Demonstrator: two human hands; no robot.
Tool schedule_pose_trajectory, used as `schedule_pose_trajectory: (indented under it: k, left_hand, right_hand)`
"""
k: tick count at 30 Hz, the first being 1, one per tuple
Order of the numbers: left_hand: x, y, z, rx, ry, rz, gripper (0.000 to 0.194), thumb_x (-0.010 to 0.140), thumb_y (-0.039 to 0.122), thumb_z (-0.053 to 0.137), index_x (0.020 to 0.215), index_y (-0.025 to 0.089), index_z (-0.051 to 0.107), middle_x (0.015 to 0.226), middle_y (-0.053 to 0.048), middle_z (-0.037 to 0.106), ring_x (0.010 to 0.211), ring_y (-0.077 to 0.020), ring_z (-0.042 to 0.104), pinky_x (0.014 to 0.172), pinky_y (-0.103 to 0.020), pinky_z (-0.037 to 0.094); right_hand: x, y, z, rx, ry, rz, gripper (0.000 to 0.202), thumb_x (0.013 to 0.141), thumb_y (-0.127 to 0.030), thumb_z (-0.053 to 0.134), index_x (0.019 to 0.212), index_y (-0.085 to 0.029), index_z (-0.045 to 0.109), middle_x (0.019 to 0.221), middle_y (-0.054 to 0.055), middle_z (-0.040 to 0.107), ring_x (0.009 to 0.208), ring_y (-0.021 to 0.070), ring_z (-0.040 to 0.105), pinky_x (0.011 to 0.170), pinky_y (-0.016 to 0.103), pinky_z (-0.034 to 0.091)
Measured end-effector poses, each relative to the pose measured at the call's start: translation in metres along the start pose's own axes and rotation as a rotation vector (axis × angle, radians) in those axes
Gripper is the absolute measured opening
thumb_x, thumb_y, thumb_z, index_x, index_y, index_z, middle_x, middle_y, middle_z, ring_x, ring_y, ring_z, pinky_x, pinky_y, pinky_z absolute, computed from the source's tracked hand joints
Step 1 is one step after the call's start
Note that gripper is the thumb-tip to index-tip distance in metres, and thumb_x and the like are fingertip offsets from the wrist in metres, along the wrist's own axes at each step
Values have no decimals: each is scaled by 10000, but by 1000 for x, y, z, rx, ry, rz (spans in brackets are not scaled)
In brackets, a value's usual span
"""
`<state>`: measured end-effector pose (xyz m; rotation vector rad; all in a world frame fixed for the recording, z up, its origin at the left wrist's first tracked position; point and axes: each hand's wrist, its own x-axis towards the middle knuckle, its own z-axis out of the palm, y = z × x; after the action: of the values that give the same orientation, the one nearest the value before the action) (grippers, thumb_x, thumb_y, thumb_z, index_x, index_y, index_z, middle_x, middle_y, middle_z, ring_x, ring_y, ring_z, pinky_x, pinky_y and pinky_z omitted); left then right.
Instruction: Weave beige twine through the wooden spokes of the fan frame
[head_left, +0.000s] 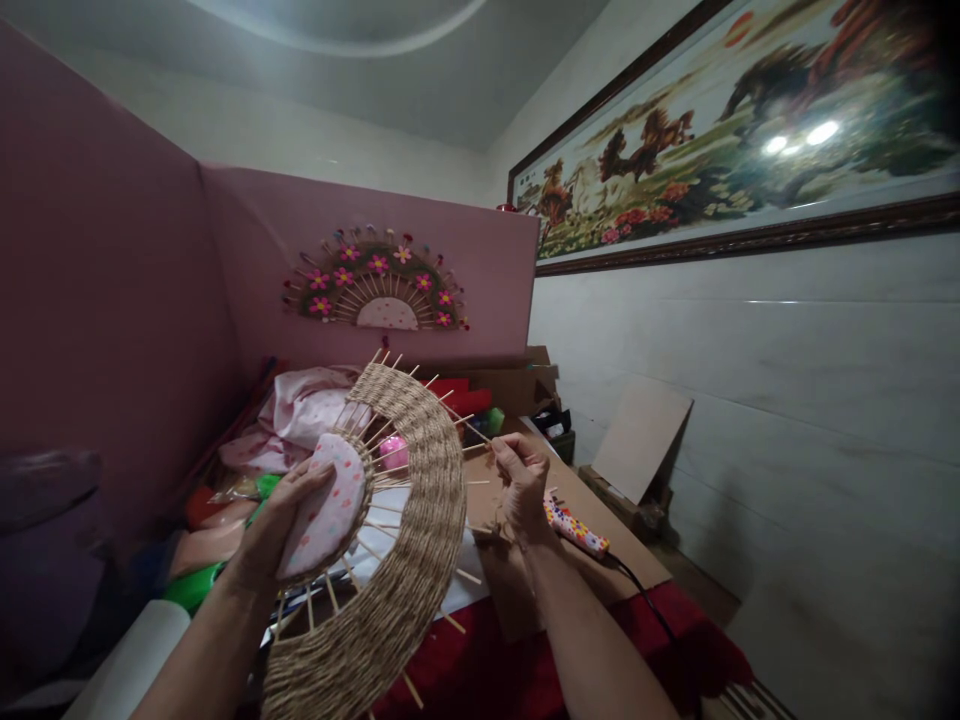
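Note:
My left hand (281, 515) grips a half-round fan at its cloth-covered centre (330, 505), which is pale pink with small prints. Thin wooden sticks spread out from that centre. A wide band of twisted brown cord (435, 480) is woven across them, and the stick ends poke out past its outer edge. On the right, my right hand (519, 480) pinches a strand of cord (469, 425) pulled taut from the band's upper outer edge. Below that hand lies a flower-patterned glue gun (574, 525) with a black cable.
A finished-looking fan with pink flowers (379, 265) hangs on the pink panel (495, 260). Pink cloth (307, 410) and coloured materials crowd the left side. Cardboard (615, 570) covers part of the table over a red cloth (480, 660). A framed horse picture (645, 150) hangs at right.

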<state>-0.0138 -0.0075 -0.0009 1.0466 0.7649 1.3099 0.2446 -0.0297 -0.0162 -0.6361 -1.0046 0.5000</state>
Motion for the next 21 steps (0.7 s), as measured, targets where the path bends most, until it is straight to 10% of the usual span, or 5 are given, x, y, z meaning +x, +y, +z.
schedule_pose_trajectory:
  k: [21]
  left_hand:
    - [-2, 0, 1, -77, -14, -52, 293, 658, 234, 678, 920, 140, 584, 704, -67, 675, 478, -188, 618, 410, -274, 514]
  right_hand:
    - [1, -3, 2, 7, -143, 121, 99, 727, -263, 635, 768, -190, 689, 617, -21, 597, 559, 86, 477, 550, 211, 372]
